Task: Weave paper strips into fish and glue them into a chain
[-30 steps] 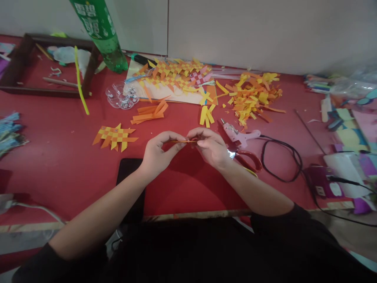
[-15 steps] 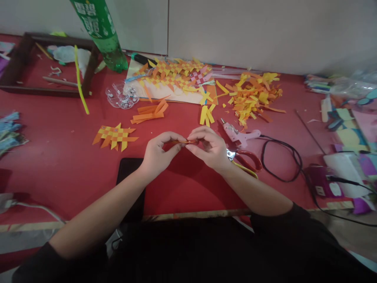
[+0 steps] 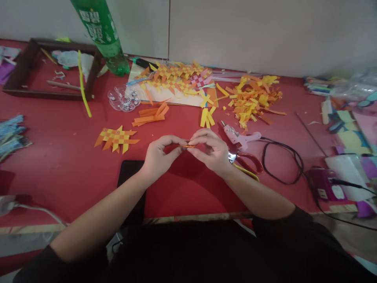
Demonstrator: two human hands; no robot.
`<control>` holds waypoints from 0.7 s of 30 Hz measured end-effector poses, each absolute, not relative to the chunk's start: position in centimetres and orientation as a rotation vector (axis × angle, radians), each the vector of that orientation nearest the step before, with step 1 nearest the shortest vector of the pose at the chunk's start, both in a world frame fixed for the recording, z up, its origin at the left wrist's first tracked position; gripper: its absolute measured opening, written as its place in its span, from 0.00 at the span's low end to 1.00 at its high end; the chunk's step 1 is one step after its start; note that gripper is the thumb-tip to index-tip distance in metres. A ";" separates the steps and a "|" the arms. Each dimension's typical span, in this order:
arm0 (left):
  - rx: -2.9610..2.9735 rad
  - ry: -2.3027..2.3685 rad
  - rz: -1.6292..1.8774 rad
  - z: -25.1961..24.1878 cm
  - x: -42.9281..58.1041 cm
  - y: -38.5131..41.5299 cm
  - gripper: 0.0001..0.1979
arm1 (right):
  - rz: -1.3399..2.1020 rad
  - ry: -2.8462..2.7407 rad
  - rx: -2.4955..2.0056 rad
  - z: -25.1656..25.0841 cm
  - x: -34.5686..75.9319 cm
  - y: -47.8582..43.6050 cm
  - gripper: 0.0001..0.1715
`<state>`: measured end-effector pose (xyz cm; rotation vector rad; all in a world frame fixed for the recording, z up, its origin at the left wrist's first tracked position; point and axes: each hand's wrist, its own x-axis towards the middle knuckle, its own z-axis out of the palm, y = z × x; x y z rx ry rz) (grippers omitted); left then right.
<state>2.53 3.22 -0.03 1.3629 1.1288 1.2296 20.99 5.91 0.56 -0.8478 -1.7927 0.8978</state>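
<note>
Between my fingertips is a thin orange paper strip (image 3: 189,146), mostly hidden by the fingers. My left hand (image 3: 163,154) pinches it from the left, and my right hand (image 3: 209,150) pinches it from the right, with the fingertips nearly meeting. To the left lies a woven yellow-and-orange paper fish (image 3: 118,138) with small eyes. Orange strips (image 3: 151,114) and yellow strips (image 3: 207,116) rest beyond my hands. Just right of my right hand are a pink glue gun (image 3: 240,137) and scissors or pliers with red and yellow handles (image 3: 250,163), partly covered by my wrist.
A green bottle (image 3: 110,47) stands at the back beside a dark wooden frame (image 3: 26,70). Woven fish (image 3: 176,74) lie on a board, with a pile of paper scraps (image 3: 253,100) to its right. A black phone-like slab (image 3: 132,196) lies under my left forearm; a cord (image 3: 284,182) loops at right.
Both hands keep their pinch on the paper strip, which has tilted slightly so more of its orange face shows. The whole view has shifted a little.
</note>
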 end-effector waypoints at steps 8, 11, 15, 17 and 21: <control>1.334 1.124 1.224 0.2 2.6 3.2 0.04 | 0.875 -1.792 -0.843 0.7 21.1 6.0 0.07; 1.292 1.108 1.209 0.2 2.7 3.3 0.03 | 0.881 -1.787 -0.864 0.6 21.0 5.8 0.06; 1.182 1.083 1.167 0.3 2.8 3.4 0.08 | 1.013 -1.700 -0.937 0.8 20.8 5.6 0.13; 1.019 1.076 1.133 0.4 2.8 3.6 0.12 | 1.109 -1.627 -1.002 1.0 20.6 5.5 0.13; 0.801 1.074 1.110 0.3 2.8 3.9 0.17 | 1.162 -1.579 -1.135 1.4 20.6 5.5 0.10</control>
